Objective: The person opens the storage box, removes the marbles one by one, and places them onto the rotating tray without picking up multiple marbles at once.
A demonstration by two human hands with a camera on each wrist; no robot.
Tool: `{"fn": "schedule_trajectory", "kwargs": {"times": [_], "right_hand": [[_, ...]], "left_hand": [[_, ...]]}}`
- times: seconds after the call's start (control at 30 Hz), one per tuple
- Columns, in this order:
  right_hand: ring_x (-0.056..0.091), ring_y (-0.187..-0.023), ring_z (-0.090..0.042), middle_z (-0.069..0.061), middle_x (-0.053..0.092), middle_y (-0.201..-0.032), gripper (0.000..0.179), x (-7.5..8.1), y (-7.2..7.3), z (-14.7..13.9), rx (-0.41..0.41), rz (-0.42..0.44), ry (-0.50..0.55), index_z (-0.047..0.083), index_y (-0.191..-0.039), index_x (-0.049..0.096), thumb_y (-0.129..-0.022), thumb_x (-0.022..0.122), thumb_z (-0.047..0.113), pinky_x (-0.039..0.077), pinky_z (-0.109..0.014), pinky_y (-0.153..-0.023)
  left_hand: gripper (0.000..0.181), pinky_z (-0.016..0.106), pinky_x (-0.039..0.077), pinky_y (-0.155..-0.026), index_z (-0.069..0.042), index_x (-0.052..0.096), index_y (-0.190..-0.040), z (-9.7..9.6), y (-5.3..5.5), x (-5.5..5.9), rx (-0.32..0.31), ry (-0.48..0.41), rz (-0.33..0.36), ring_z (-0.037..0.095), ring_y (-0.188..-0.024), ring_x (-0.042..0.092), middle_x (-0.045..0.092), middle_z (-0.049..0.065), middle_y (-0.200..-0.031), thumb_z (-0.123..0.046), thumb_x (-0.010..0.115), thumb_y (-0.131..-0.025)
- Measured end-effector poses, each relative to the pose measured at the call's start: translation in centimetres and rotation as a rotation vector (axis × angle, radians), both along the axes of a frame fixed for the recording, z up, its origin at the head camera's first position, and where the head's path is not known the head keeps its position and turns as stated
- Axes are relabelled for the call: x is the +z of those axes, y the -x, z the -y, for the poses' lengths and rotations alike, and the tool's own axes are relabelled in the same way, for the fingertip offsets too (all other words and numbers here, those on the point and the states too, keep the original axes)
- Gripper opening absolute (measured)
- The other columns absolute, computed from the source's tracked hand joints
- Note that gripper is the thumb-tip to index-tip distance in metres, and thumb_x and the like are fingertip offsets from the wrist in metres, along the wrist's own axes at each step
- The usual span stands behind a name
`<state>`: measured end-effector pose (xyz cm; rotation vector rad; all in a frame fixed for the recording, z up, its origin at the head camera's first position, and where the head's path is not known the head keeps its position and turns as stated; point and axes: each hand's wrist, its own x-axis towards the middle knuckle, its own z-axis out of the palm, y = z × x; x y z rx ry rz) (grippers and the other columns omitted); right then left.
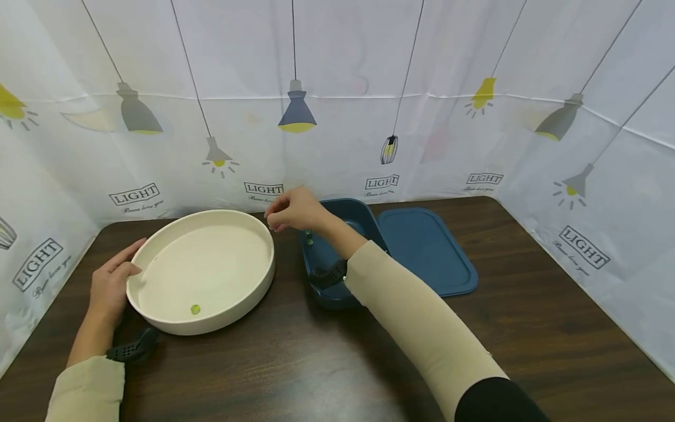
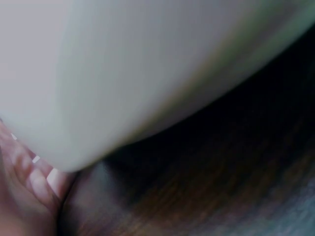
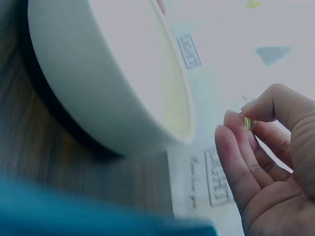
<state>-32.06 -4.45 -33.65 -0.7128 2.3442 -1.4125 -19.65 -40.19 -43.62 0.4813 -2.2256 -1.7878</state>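
Note:
My left hand (image 1: pixel 108 287) grips the left rim of a large round cream tray (image 1: pixel 255 296), thumb over the edge and fingers along the outer wall. In the left wrist view the tray's pale side (image 2: pixel 113 73) stands tilted over the dark tabletop. One small green marble (image 1: pixel 195 309) lies inside near the front wall. Just beyond the tray's right rim, my right hand (image 1: pixel 296 210) pinches a tiny yellow-green striped marble (image 3: pixel 249 123) between thumb and fingertips. Beneath the right forearm is a blue rectangular container (image 1: pixel 321 258) with a few green marbles (image 1: pixel 309 237) at its left side.
A flat blue lid (image 1: pixel 422 246) lies right of the container, against its side. The dark wooden table (image 1: pixel 274 363) is backed by a white curtain (image 1: pixel 337 152) printed with lamps. Black camera straps (image 1: pixel 132 350) sit on both wrists.

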Motion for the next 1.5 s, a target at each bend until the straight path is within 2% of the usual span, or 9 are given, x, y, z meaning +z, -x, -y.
{"fn": "schedule_trajectory", "kwargs": {"times": [0.17, 0.37, 0.57, 0.8, 0.93, 1.07, 1.27, 1.5], "right_hand": [[0.074, -0.084, -0.024, -0.018, 0.074, -0.097, 0.02, -0.8, -0.8, 2.2, 0.06, 0.059, 0.041, -0.007, -0.105, 0.073, -0.09, 0.069, 0.004, 0.062, -0.038, -0.082], [0.074, -0.087, -0.025, -0.014, 0.075, -0.1, 0.019, -1.7, -1.6, 4.4, 0.088, 0.125, 0.041, -0.003, -0.107, 0.074, -0.089, 0.069, 0.002, 0.059, -0.045, -0.09], [0.073, -0.08, -0.018, -0.01, 0.077, -0.091, 0.02, -2.5, -2.1, 6.5, 0.093, 0.113, 0.007, -0.005, -0.105, 0.076, -0.087, 0.073, 0.003, 0.062, -0.043, -0.081], [0.07, -0.065, -0.011, 0.001, 0.074, -0.075, 0.004, -3.6, -2.7, 8.6, 0.109, 0.063, -0.067, 0.006, -0.088, 0.079, -0.085, 0.076, 0.006, 0.062, -0.038, -0.076], [0.066, -0.059, -0.01, -0.001, 0.071, -0.069, 0.005, -4.3, -3.1, 9.6, 0.112, 0.091, -0.058, 0.004, -0.084, 0.076, -0.085, 0.073, 0.0, 0.062, -0.035, -0.071], [0.063, -0.056, -0.009, -0.001, 0.068, -0.065, 0.007, -4.8, -3.3, 9.8, 0.102, 0.114, -0.057, -0.001, -0.087, 0.077, -0.086, 0.07, -0.003, 0.061, -0.029, -0.063], [0.06, -0.052, -0.007, -0.001, 0.067, -0.061, 0.003, -4.9, -3.3, 9.9, 0.091, 0.07, -0.125, 0.004, -0.08, 0.077, -0.082, 0.078, 0.001, 0.052, -0.02, -0.052], [0.058, -0.05, -0.005, 0.005, 0.064, -0.06, 0.006, -5.1, -3.4, 10.1, 0.096, -0.011, -0.228, 0.009, -0.078, 0.076, -0.08, 0.08, 0.004, 0.05, -0.016, -0.051]], "left_hand": [[0.058, -0.001, 0.043, -0.08, -0.02, 0.053, -0.148, 0.1, 0.1, 0.0, -0.001, 0.031, 0.005, -0.02, -0.107, 0.055, 0.056, -0.023, -0.143, -0.005, 0.042, -0.093], [0.058, -0.001, 0.043, -0.079, -0.024, 0.058, -0.144, 0.1, 0.1, 0.1, -0.002, 0.044, -0.015, -0.02, -0.103, 0.055, 0.058, -0.022, -0.141, -0.004, 0.042, -0.092], [0.059, -0.001, 0.043, -0.079, -0.026, 0.06, -0.142, 0.1, 0.1, 0.0, 0.0, 0.006, -0.03, -0.019, -0.101, 0.056, 0.06, -0.022, -0.139, -0.003, 0.043, -0.091], [0.059, 0.0, 0.044, -0.079, -0.023, 0.058, -0.144, 0.1, 0.2, -0.1, 0.001, -0.016, -0.019, -0.017, -0.102, 0.056, 0.058, -0.021, -0.141, -0.003, 0.042, -0.091], [0.059, 0.0, 0.044, -0.079, -0.02, 0.056, -0.146, 0.0, 0.1, 0.0, -0.001, -0.018, -0.019, -0.016, -0.104, 0.056, 0.058, -0.023, -0.14, -0.002, 0.042, -0.092], [0.059, 0.0, 0.044, -0.08, -0.018, 0.055, -0.147, -0.2, 0.1, 0.1, 0.002, -0.02, -0.023, -0.016, -0.105, 0.056, 0.058, -0.023, -0.14, -0.002, 0.043, -0.091], [0.058, -0.001, 0.044, -0.08, -0.017, 0.054, -0.148, -0.2, 0.3, 0.2, 0.001, -0.011, -0.008, -0.016, -0.107, 0.055, 0.055, -0.019, -0.145, -0.004, 0.042, -0.092], [0.057, -0.001, 0.044, -0.081, -0.018, 0.055, -0.146, -0.1, 0.2, 0.1, 0.015, -0.007, 0.001, -0.016, -0.108, 0.055, 0.054, -0.02, -0.146, -0.004, 0.041, -0.092]]}}
